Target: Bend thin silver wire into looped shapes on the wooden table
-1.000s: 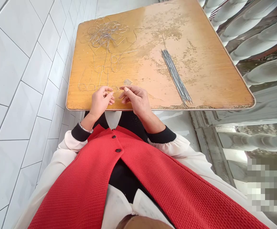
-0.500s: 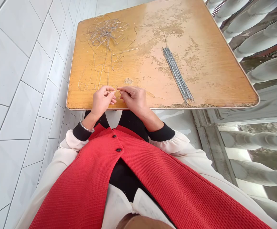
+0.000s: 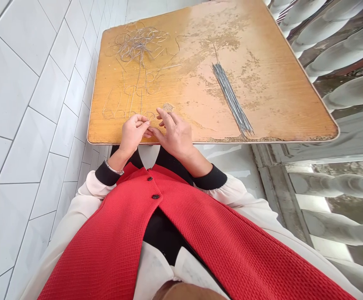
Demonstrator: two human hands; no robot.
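My left hand [image 3: 133, 132] is closed in a pinch over the table's near edge, on a thin wire [image 3: 150, 115] whose loop shows just beyond the fingertips. Close on its right, my right hand [image 3: 177, 134] has its fingers stretched apart. Its thumb points at the left fingertips and seems to meet them; whether it touches the wire is hard to see. Beyond the hands lie several thin bent wire pieces [image 3: 132, 98], some with looped ends. Farther off, a tangled heap of wire [image 3: 140, 43] rests on the tabletop.
The worn wooden table [image 3: 281, 83] has peeling patches and a chipped near edge. A bundle of straight grey wires [image 3: 232, 99] lies right of the hands. White tiled wall [image 3: 21, 146] runs along the left. A white balustrade [image 3: 341, 54] stands on the right.
My right hand has opened from a pinch, its fingers spreading away while its thumb came nearer the left fingertips. The left hand has barely moved.
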